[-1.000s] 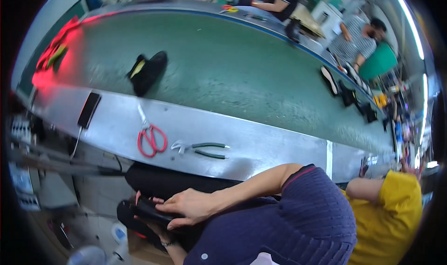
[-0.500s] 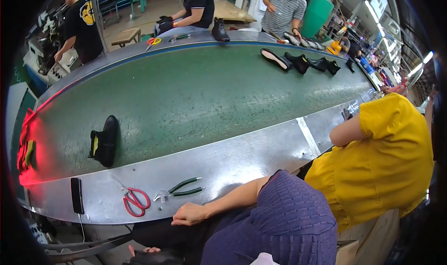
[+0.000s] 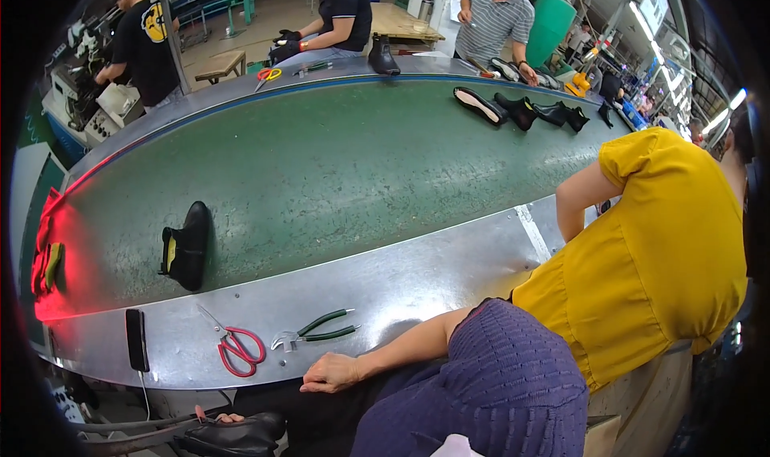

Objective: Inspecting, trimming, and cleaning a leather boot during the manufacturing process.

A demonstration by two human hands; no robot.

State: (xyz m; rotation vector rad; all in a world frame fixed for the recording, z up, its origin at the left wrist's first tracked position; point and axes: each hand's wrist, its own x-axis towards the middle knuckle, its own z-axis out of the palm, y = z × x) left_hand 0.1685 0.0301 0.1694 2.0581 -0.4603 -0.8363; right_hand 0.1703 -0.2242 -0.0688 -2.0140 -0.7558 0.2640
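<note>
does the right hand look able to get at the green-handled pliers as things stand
Likely yes: the right hand is close to the green-handled pliers, which lie on the metal strip with nothing visible in between.

- The belt [image 3: 337,176] runs between the near ledge [image 3: 433,272] and the far ledge [image 3: 212,97].
- On the near ledge, left to right, lie a phone [image 3: 136,341], scissors [image 3: 225,333] and pliers [image 3: 301,337].
- One boot [image 3: 188,248] lies on the belt's left part, behind the phone and scissors.
- The right hand [image 3: 333,373] is at the near ledge's front edge, near the pliers.
- Farther left, before that edge, the left hand [image 3: 231,418] is on a shoe [image 3: 241,436].
- On the far ledge, an upright boot [image 3: 383,57] stands right of other scissors [image 3: 269,75].
- A footwear row [image 3: 521,112] lies along the belt's far right.
- A neighbour [image 3: 666,240] is to the person's right.
</note>
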